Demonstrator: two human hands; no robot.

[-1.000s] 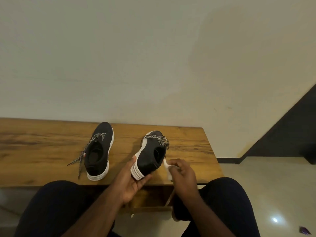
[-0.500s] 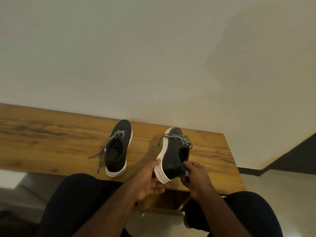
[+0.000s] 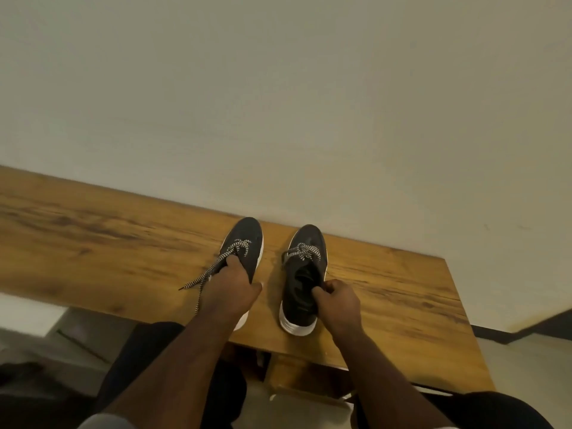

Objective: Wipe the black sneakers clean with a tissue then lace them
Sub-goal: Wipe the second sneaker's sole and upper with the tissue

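Note:
Two black sneakers with white soles stand upright side by side on the wooden table (image 3: 93, 243), toes toward the wall. My left hand (image 3: 230, 291) grips the left sneaker (image 3: 246, 239) at its opening, fingers inside the collar. Its speckled lace (image 3: 201, 278) trails loose to the left over the table. My right hand (image 3: 337, 300) holds the right edge of the right sneaker (image 3: 301, 289) near the heel, fingers curled on the collar. That shoe's lace (image 3: 305, 252) lies bunched over the tongue. No tissue shows.
A plain wall rises right behind the table. The table's near edge and right end (image 3: 445, 305) are close to the shoes. My dark-trousered knees (image 3: 161, 351) sit below the near edge, with pale floor (image 3: 526, 360) to the right.
The right sneaker went from tilted on its side to standing flat. My left hand left it and took hold of the left sneaker. The white tissue is no longer seen. The camera view shifted.

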